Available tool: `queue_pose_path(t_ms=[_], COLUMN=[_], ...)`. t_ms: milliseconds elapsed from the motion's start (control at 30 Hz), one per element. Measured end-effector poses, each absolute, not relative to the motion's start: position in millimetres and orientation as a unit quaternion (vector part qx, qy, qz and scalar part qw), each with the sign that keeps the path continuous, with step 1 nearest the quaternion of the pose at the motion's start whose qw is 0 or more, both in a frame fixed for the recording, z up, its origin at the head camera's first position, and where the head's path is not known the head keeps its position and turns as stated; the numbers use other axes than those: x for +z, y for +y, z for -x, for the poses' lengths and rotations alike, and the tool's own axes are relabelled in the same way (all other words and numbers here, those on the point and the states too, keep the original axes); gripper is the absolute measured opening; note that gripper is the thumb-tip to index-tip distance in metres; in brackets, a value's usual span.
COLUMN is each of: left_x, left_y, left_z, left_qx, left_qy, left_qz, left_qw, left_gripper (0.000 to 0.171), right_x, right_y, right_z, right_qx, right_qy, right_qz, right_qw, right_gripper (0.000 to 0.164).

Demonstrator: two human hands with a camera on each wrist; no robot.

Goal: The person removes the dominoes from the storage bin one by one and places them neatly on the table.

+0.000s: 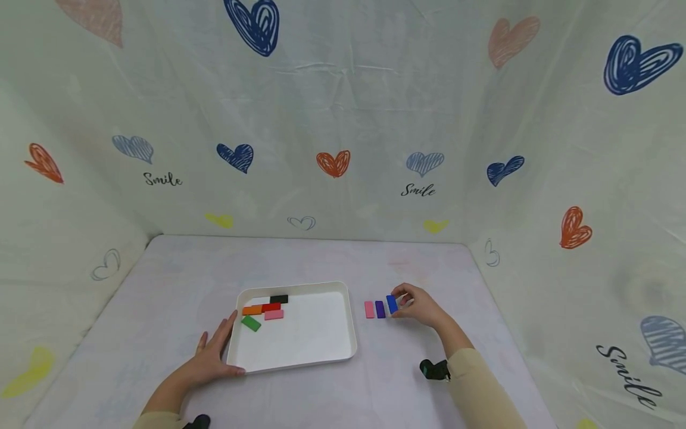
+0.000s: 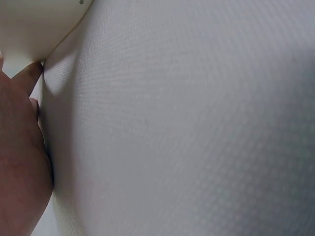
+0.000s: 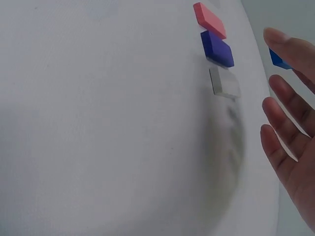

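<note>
My right hand [image 1: 420,307] pinches a blue block [image 1: 392,304] between thumb and fingers, to the right of the other loose blocks. In the right wrist view the blue block [image 3: 279,60] is raised off the table, mostly hidden by the thumb; the other fingers are spread. Below it lie a pink block [image 3: 210,20], a purple block [image 3: 217,48] and a white block [image 3: 224,82] in a row. My left hand [image 1: 209,360] touches the left side and front left corner of a white tray [image 1: 300,364], fingers extended and thumb at the front edge.
Inside the tray's left part lie a black block [image 1: 279,299], an orange block [image 1: 252,310], a red block [image 1: 271,307], another pink block [image 1: 274,314] and a tilted green block [image 1: 250,323]. A white cloth covers the table [image 1: 391,393]; heart-printed curtains [image 1: 343,113] stand around it.
</note>
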State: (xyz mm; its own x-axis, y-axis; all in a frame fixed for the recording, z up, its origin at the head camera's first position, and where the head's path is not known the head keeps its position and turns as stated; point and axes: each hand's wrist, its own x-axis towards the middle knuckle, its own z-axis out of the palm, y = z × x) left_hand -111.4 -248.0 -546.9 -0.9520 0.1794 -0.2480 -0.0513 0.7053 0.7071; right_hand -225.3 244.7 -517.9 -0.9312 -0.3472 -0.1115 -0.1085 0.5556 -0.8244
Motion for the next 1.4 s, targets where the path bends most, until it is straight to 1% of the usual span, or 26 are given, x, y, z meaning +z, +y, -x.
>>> queue_pose_path(t_ms=[267, 567, 867, 1033, 1200, 1400], left_x=[-546.1, -546.2, -545.1, -545.8, -546.0, -545.5], left_y=[-247.7, -247.5, -247.4, -247.4, -247.6, -247.3], left_z=[111.6, 111.5, 110.4, 110.3, 110.9, 111.4], left_qx=[0.383, 0.386, 0.392, 0.389, 0.388, 0.387], left_qy=[0.91, 0.909, 0.907, 0.908, 0.908, 0.909], left_qz=[-0.033, -0.032, -0.032, -0.032, -0.03, -0.027], left_qw=[0.152, 0.157, 0.152, 0.15, 0.152, 0.154], left_gripper=[0.138, 0.138, 0.138, 0.138, 0.138, 0.138], right_x=[-527.6, -544.2, -552.5, -557.3, -559.4, -561.7], right_y=[251.3, 261.9, 271.3, 274.4, 274.7, 273.3], right_z=[224.5, 225.4, 224.9, 225.2, 224.8, 226.1], right_qx=[-0.424, -0.415, -0.446, -0.469, -0.476, -0.474], right_qy=[0.896, 0.903, 0.889, 0.877, 0.872, 0.874], right_qz=[0.082, 0.063, 0.032, 0.013, 0.016, 0.04], right_qw=[0.107, 0.094, 0.096, 0.109, 0.107, 0.095], right_gripper=[0.044, 0.049, 0.051, 0.054, 0.056, 0.051])
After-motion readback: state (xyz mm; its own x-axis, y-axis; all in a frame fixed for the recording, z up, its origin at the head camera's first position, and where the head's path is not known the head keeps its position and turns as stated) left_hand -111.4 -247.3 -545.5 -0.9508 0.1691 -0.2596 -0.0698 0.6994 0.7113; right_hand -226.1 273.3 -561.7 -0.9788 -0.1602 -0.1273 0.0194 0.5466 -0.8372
